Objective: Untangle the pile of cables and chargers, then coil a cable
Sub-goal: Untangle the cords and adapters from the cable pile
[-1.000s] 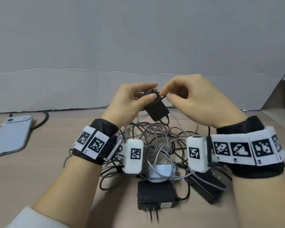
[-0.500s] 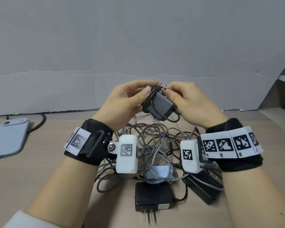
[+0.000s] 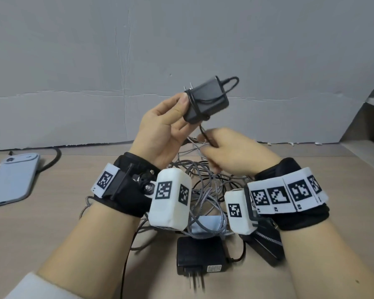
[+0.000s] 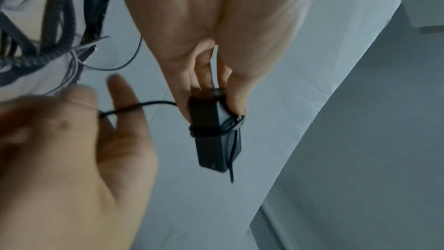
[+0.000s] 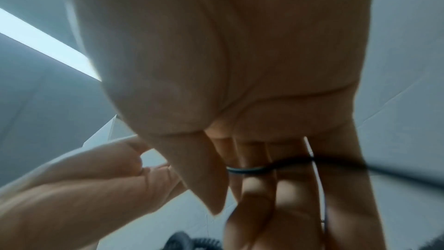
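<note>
My left hand point(image 3: 171, 124) holds a small black charger point(image 3: 207, 100) up above the pile, thumb and fingers pinching its plug end; its thin black cable point(image 3: 204, 134) is looped a few turns round the body. In the left wrist view the charger point(image 4: 213, 134) points away from the palm, with the wrapped turns showing. My right hand point(image 3: 225, 152) sits lower and pinches that thin cable point(image 4: 134, 106) just below the charger; the cable point(image 5: 254, 168) crosses its fingers. The tangled pile of braided grey and black cables point(image 3: 205, 190) lies on the table under both wrists.
A black adapter with prongs point(image 3: 200, 255) lies at the pile's near edge, another black adapter point(image 3: 266, 244) under my right wrist, a white block point(image 3: 207, 223) inside the tangle. A light-blue phone point(image 3: 11, 180) with a black lead is at the left. Grey wall behind, shelf at right.
My left hand has lifted the black charger higher and turned it, prongs now to the upper left. My right hand has let go of the charger and dropped down to its trailing cable.
</note>
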Demonstrator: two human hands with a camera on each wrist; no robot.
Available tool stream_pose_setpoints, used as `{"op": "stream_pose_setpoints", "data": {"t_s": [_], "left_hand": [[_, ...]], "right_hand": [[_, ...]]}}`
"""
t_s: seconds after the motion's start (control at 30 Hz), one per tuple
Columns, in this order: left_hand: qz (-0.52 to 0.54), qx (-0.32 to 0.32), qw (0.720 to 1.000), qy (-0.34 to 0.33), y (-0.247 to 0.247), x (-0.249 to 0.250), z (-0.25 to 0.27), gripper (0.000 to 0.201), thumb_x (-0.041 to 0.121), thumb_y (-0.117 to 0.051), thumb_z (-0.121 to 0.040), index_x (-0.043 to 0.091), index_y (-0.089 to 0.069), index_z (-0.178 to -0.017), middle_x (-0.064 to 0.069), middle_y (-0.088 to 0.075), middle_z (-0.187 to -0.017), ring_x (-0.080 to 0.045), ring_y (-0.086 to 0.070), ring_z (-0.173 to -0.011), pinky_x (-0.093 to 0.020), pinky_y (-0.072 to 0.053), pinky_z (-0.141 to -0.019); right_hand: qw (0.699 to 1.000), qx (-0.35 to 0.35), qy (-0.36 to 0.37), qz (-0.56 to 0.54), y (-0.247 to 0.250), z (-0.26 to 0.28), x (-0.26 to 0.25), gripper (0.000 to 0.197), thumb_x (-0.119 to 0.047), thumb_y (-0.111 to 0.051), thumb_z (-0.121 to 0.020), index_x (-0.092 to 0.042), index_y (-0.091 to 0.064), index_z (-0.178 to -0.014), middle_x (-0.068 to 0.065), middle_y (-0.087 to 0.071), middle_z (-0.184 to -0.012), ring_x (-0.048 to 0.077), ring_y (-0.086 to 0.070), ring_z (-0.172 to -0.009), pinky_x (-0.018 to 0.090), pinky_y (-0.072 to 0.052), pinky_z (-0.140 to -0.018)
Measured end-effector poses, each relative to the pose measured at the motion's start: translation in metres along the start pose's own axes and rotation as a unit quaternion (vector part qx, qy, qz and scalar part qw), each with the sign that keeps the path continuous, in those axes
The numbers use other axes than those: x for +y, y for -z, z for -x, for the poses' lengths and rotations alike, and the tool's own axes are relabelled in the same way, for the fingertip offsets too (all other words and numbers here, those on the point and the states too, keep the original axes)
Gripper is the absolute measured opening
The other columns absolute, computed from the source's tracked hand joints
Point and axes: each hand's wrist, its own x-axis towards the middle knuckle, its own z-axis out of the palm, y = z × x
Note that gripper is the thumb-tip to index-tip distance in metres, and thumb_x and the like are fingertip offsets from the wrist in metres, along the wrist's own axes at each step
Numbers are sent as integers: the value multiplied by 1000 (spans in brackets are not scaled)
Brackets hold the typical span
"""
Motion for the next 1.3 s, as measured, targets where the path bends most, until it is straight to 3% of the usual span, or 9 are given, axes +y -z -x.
{"op": "stream_pose_setpoints", "data": {"t_s": [0.13, 0.3, 0.5, 0.73, 0.87, 1.0, 1.13, 1.23, 1.3], "left_hand": [[-60, 82, 992, -68, 5, -1, -3, 23, 4, -67, -93, -2, -61, -115, -16, -70, -106, -29, -70, -100, -41, -59, -90], [-255, 109, 951, -139, 15, -1, -4, 31, 12, -83, -79, 7, -69, -107, -10, -74, -101, -25, -72, -95, -45, -60, -89], [-345, 80, 922, -158, 21, 1, -7, 30, 10, -84, -78, 15, -70, -104, -10, -73, -106, -26, -72, -99, -40, -60, -87], [-444, -29, 891, -86, 21, 0, -5, 28, 4, -75, -87, 12, -70, -113, -5, -75, -108, -21, -73, -100, -37, -59, -89], [-418, -88, 903, -56, 16, 2, 1, 22, 7, -67, -94, 11, -71, -115, -3, -77, -109, -16, -72, -101, -28, -57, -88], [-372, -104, 921, -39, 17, 5, 3, 23, 20, -67, -91, 19, -72, -113, -2, -75, -114, -22, -71, -106, -45, -54, -99], [-299, -107, 948, -24, 18, 4, 2, 22, 16, -64, -92, 13, -72, -113, -11, -74, -112, -24, -68, -98, -41, -55, -88], [-235, -96, 967, -25, 17, 8, 1, 19, 7, -55, -99, 5, -68, -114, -14, -72, -108, -24, -66, -95, -40, -60, -78], [-190, -83, 978, -25, 16, 10, 0, 19, 7, -53, -99, 3, -66, -113, -13, -71, -108, -24, -65, -98, -47, -61, -82]], "right_hand": [[992, -45, 7, 115, -13, 2, -9, 19, -22, -45, -102, -14, -60, -110, 4, -64, -88, 25, -65, -84, 36, -50, -70], [993, -26, 17, 114, -1, 9, -21, 23, -20, -48, -101, -19, -70, -105, 1, -66, -83, 20, -63, -78, 33, -49, -68], [991, 93, 61, 73, 19, 16, -23, 20, -22, -57, -95, -22, -75, -84, -10, -62, -64, 2, -56, -60, 12, -36, -50], [961, 243, 121, -50, 29, 10, -10, 8, -24, -67, -93, -22, -74, -88, -12, -60, -63, 2, -52, -59, 18, -39, -61], [954, 270, 94, -86, 37, 5, 12, 9, -24, -68, -94, -25, -71, -86, -14, -62, -63, 0, -56, -57, 22, -42, -63], [960, 254, 69, -97, 34, 0, 25, 15, -26, -66, -95, -25, -68, -81, -8, -64, -65, 1, -53, -54, 25, -42, -64], [969, 216, 58, -104, 27, -3, 26, 18, -25, -60, -100, -25, -69, -83, -7, -64, -67, 7, -54, -54, 32, -47, -61], [981, 155, 34, -111, 24, -2, 23, 19, -17, -54, -103, -17, -68, -91, 1, -64, -69, 11, -56, -54, 22, -47, -51], [990, 109, 29, -85, 20, 0, 19, 24, -8, -48, -103, -17, -64, -87, 3, -66, -70, 10, -58, -54, 16, -45, -50]]}}
